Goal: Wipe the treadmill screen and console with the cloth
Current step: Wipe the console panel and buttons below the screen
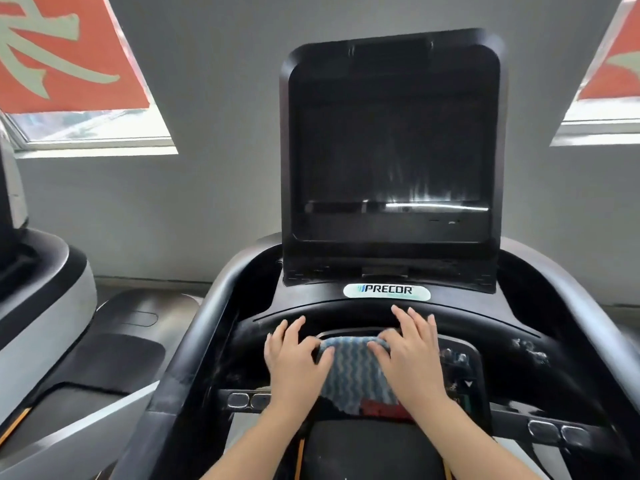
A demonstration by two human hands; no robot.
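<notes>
A blue and white zigzag cloth (353,372) lies spread on the black treadmill console (519,327), over its middle control panel. My left hand (294,358) presses on the cloth's left edge, thumb on the fabric, fingers spread on the console. My right hand (412,355) rests flat on the cloth's right side and top corner. The dark treadmill screen (391,150) stands upright behind the console, with pale streaks and glare near its lower edge. A white PRECOR badge (387,291) sits below the screen.
Silver grip sensors sit on the crossbar at left (247,400) and right (554,431). Another grey machine (41,306) stands at the left. A grey wall with two windows and red banners (62,53) lies behind.
</notes>
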